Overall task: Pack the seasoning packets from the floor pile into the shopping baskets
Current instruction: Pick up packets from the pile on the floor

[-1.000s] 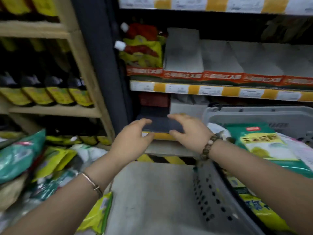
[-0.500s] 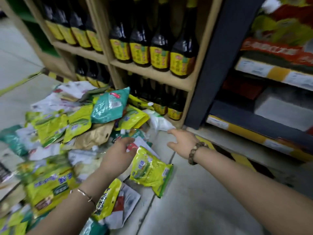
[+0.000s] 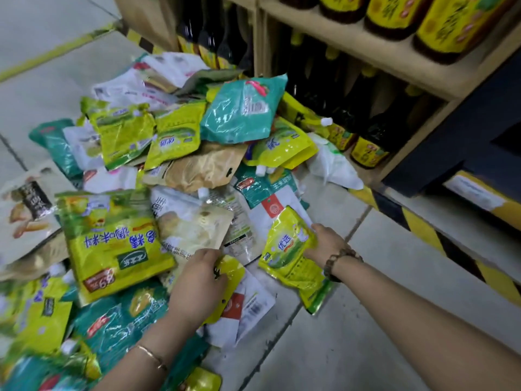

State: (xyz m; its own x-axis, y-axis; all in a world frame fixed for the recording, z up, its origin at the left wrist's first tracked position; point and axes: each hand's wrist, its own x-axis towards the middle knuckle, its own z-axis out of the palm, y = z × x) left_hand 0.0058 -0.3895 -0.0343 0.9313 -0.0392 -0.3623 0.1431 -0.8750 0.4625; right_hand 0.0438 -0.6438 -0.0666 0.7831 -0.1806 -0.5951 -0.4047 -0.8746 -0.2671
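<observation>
While your right hand [image 3: 324,244] grips a yellow-green packet [image 3: 290,249] at four o'clock of the pile [image 3: 169,165], your left hand [image 3: 197,283] pinches a yellow packet [image 3: 234,273].

seasoning packets [image 3: 180,170] | yellow, teal, white, brown | jumbled overlapping heap

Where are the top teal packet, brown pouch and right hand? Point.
top teal packet [image 3: 242,111]: head view, its middle.
brown pouch [image 3: 205,167]: head view, crinkled face.
right hand [image 3: 326,244]: head view, its back.
</observation>
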